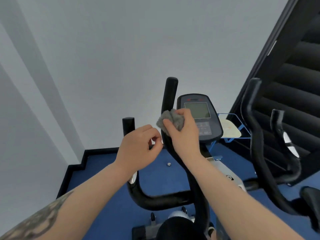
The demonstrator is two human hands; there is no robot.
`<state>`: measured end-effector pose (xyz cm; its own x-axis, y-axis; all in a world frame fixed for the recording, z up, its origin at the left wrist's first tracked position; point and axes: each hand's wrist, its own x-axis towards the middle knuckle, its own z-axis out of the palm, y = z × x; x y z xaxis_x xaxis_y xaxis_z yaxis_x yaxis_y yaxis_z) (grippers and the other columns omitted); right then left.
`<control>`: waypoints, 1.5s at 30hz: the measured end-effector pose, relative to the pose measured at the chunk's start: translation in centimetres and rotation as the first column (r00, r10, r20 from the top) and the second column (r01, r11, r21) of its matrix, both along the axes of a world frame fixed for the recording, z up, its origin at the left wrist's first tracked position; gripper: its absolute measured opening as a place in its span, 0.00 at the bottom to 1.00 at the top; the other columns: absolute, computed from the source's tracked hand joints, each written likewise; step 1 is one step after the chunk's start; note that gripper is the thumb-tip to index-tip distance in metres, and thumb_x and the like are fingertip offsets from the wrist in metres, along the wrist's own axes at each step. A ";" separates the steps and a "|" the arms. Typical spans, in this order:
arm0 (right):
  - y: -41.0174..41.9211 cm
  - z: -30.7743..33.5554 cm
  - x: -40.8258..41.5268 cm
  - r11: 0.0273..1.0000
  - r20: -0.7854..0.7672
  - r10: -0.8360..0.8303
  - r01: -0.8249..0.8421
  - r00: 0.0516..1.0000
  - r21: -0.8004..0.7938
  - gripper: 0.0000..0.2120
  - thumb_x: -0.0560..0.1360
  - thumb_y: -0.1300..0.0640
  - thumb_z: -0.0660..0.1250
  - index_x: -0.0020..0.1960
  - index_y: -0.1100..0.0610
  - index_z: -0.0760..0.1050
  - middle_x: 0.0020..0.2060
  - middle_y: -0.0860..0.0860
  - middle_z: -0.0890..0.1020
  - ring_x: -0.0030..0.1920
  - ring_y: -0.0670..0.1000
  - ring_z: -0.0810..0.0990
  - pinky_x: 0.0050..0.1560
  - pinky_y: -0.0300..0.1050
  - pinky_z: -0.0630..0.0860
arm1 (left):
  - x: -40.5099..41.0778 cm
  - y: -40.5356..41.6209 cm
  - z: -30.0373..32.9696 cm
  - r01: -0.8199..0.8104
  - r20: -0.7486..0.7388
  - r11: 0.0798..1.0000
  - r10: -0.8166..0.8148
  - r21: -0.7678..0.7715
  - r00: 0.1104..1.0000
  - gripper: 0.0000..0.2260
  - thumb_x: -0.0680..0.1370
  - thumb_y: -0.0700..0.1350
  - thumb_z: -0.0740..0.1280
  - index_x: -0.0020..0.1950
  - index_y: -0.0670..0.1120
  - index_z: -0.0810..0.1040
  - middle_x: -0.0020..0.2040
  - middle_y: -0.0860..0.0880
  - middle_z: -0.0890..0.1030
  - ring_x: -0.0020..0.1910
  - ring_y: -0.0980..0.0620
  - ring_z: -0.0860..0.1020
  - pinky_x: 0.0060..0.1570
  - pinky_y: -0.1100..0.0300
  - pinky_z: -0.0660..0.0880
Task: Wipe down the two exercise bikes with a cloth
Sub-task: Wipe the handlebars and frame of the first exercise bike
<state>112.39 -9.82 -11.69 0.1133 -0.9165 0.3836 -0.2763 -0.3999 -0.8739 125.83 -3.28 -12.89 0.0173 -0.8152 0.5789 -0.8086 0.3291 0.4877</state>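
Wiping: grey cloth [170, 120] bunched against the near bike's upright handlebar [168, 108], beside the console [199, 115].
Right hand [183, 129]: fingers curled, pinching the cloth.
Left hand [138, 148]: fingers loosely curled, apparently holding nothing.
Advice: wrap cloth round the bar, stroke full length.
Second bike [256, 135]: rightward, apart.
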 end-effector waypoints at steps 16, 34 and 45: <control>-4.4 3.3 -0.2 0.984 0.157 0.056 -0.028 0.986 -0.173 0.12 0.77 0.55 0.67 0.53 0.42 0.66 0.44 0.39 0.77 0.43 0.34 0.76 0.43 0.28 0.71 | -0.1 0.1 0.0 -0.021 -0.001 0.999 0.021 0.030 1.000 0.09 0.73 0.47 0.60 0.37 0.47 0.78 0.35 0.55 0.76 0.33 0.55 0.75 0.33 0.56 0.73; -1.5 2.6 -3.3 0.984 -0.558 0.167 -0.101 0.813 0.147 0.18 0.77 0.45 0.66 0.46 0.61 0.78 0.39 0.55 0.81 0.39 0.50 0.77 0.40 0.46 0.72 | -0.3 0.1 0.2 -0.046 -0.045 0.999 0.046 -0.013 0.998 0.11 0.74 0.49 0.60 0.39 0.46 0.79 0.36 0.55 0.77 0.34 0.55 0.75 0.34 0.61 0.72; 0.1 3.9 -5.2 0.961 -0.633 0.269 -0.158 0.726 0.227 0.21 0.74 0.45 0.68 0.39 0.64 0.77 0.30 0.56 0.74 0.31 0.49 0.71 0.34 0.45 0.66 | -6.8 8.9 -0.9 0.061 -0.375 0.933 0.083 0.356 0.923 0.05 0.76 0.50 0.66 0.42 0.58 0.79 0.39 0.60 0.78 0.36 0.58 0.75 0.38 0.63 0.71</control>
<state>107.18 -9.76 -7.79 0.4841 -0.8750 0.0041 -0.7222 -0.4022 -0.5627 119.00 5.60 -13.76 0.1856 -0.9623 0.1989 -0.5416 0.0687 0.8378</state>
